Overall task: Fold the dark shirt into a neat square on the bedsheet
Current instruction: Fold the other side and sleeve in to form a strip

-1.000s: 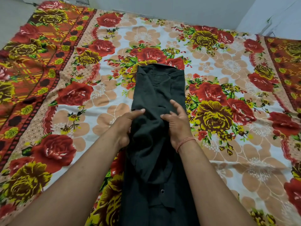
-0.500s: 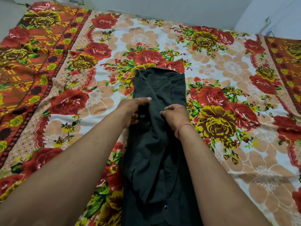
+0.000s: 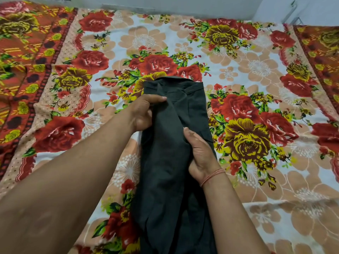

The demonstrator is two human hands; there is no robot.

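Gripping the left edge of the long, narrow dark grey cotton shirt [image 3: 172, 162], the left hand [image 3: 145, 112] has its fingers curled around a bunch of fabric just below the collar end. Lying lengthwise down the middle of the red, yellow and peach floral bedsheet [image 3: 256, 74], the shirt shows no readable label or writing. On its right edge, nearer the camera, the right hand [image 3: 200, 154], a thin orange thread bracelet [image 3: 212, 176] at its wrist, pinches a fold.
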